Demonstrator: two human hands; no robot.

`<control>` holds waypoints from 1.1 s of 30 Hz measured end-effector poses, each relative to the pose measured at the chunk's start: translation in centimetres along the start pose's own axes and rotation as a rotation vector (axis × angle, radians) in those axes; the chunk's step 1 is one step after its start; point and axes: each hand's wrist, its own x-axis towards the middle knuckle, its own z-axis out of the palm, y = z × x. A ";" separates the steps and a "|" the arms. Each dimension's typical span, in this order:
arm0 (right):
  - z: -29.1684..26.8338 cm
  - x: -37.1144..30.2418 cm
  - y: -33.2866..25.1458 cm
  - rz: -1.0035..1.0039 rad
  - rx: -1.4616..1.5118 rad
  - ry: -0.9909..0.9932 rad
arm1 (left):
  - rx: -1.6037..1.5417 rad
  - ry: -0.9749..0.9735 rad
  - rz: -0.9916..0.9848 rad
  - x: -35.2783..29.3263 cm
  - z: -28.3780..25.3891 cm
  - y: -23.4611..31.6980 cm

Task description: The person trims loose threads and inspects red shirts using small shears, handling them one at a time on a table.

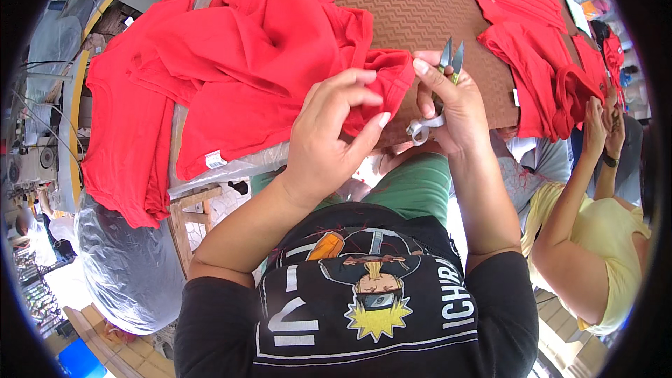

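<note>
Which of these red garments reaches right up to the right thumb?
The rumpled red garment, its narrow end between the left hand and right hand, beside the snips. The other red garments lie away from the right hand.

Snips (457, 63), apparently, in right-hand fingers (437, 82)

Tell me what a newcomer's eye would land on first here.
The vivid red fabric garments heaped at the upper left, against a brown zigzag-patterned surface, would probably jump out first. Next, just right of centre, come the small pointed metal snips in the person's right grip. Then the black T-shirt the person wears, with its upside-down yellow-haired cartoon figure, fills the lower middle.
</note>
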 end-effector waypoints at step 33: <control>-0.7 -2.8 0.2 -0.667 -0.858 -0.086 | -0.518 -0.165 -0.523 1.8 0.8 1.3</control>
